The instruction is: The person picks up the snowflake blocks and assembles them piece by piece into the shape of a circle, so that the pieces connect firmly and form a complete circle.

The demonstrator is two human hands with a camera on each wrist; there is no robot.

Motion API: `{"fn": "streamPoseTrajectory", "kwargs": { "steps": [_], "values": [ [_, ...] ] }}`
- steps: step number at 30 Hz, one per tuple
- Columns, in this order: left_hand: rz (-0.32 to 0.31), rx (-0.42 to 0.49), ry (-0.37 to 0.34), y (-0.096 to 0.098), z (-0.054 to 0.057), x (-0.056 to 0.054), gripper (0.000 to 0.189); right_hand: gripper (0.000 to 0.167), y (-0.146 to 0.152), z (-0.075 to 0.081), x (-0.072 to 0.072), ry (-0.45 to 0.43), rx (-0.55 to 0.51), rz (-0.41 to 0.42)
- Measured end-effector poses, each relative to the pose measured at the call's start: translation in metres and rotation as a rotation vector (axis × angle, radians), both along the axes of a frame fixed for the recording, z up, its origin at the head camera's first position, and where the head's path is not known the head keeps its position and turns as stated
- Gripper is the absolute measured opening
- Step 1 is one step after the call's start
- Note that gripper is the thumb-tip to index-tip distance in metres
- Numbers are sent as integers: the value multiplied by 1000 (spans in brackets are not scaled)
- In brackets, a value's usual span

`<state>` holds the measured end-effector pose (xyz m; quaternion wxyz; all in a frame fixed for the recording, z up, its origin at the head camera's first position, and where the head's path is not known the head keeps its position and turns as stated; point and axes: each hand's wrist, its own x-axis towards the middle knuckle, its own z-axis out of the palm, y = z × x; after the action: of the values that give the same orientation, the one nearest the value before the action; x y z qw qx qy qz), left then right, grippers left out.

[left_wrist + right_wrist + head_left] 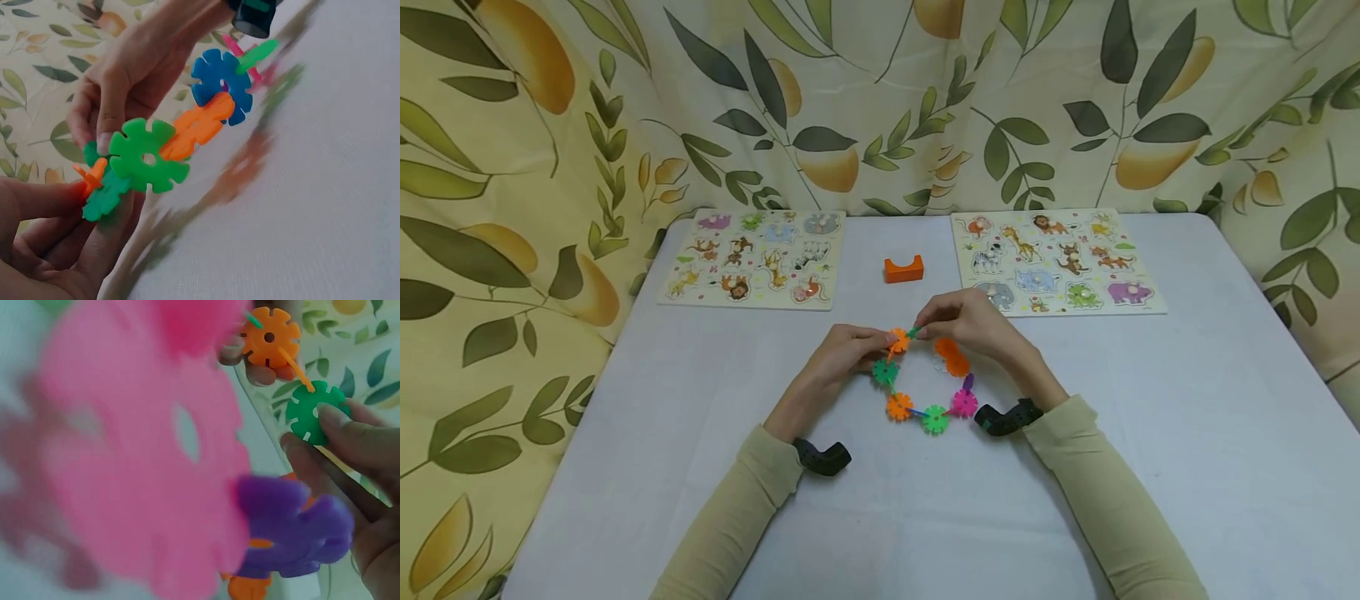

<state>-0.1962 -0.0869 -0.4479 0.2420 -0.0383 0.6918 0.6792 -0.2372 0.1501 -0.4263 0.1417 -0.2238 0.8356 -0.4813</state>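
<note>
Notched interlocking plastic discs are joined into a ring above the table, with a green disc [936,420] and a magenta disc [964,403] on its near side. My left hand [842,354], at the ring's far left, pinches an orange disc [899,340]. Close beside it, the fingertips of my right hand [973,321] pinch a dark green disc [913,332], seen nearly edge-on. The left wrist view shows a bright green disc [149,156] and a blue disc [222,81] along the chain. A blurred pink disc [150,475] and a purple disc [290,525] fill much of the right wrist view.
Beyond the hands, an orange block with a curved notch [903,269] lies on the white-covered table [880,533]. Animal picture boards lie on either side of it, a left board [752,287] and a right board [1060,275]. A leaf-and-fruit patterned cloth [895,100] hangs behind.
</note>
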Motion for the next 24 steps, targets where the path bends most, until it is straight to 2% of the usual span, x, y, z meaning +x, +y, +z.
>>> {"fn": "streamPoseTrajectory", "kwargs": {
  "steps": [7, 15, 19, 24],
  "values": [
    [25, 52, -36, 2, -1, 1, 26, 9, -5, 1, 6, 70, 6, 7],
    [-33, 153, -66, -3, 1, 1, 19, 9, -5, 6, 3, 24, 30, 13],
    [-71, 143, -69, -1, -1, -1, 16, 17, 2, 8, 1, 44, 109, 7],
    [-89, 69, -57, -1, 0, -1, 20, 13, 15, 12, 0, 110, 278, -8]
  ]
}}
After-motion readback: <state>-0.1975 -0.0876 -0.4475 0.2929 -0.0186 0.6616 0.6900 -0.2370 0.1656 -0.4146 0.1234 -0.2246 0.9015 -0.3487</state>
